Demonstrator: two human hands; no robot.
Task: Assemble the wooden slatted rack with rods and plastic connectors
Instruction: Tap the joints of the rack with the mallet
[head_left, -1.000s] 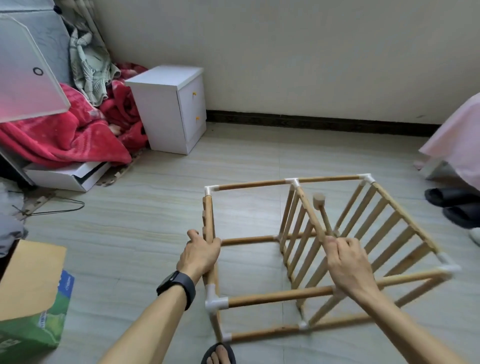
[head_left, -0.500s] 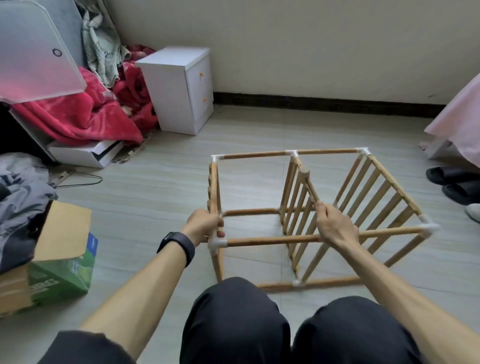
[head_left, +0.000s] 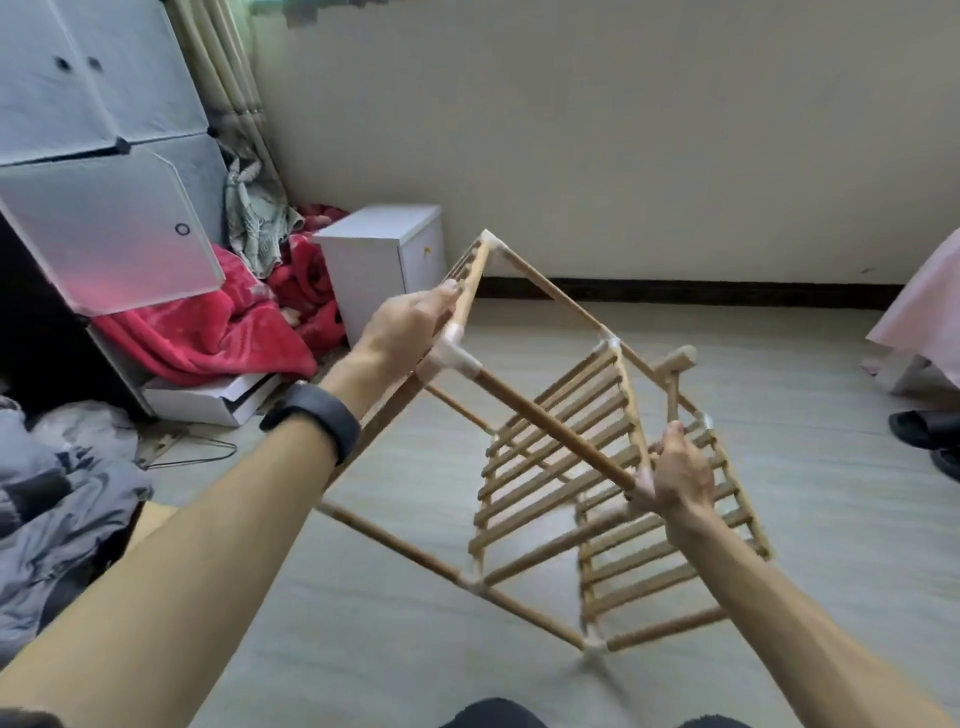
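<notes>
1. Wooden rack (head_left: 566, 415) is held up and tipped at an angle over the floor (head_left: 831, 467), right in front of the person, with both hands on it.
2. Left hand (head_left: 410, 327) is wrapped round the rail of the left slatted side, just above a white plastic connector (head_left: 452, 358). The fingers are curled tight on the wood.
3. Right hand (head_left: 680, 480) has its fingers closed round the lower end of the rod (head_left: 550, 424) that slopes down from that connector.
4. A little mallet (head_left: 674, 364) sticks up out of the right hand. It's pretty blurry, so I can't say for sure the hand is holding its handle too.
5. There's a black watch (head_left: 317, 410) on the left wrist.
6. Back by the wall, a white cabinet (head_left: 374, 260) sits next to a red blanket (head_left: 208, 332).
</notes>
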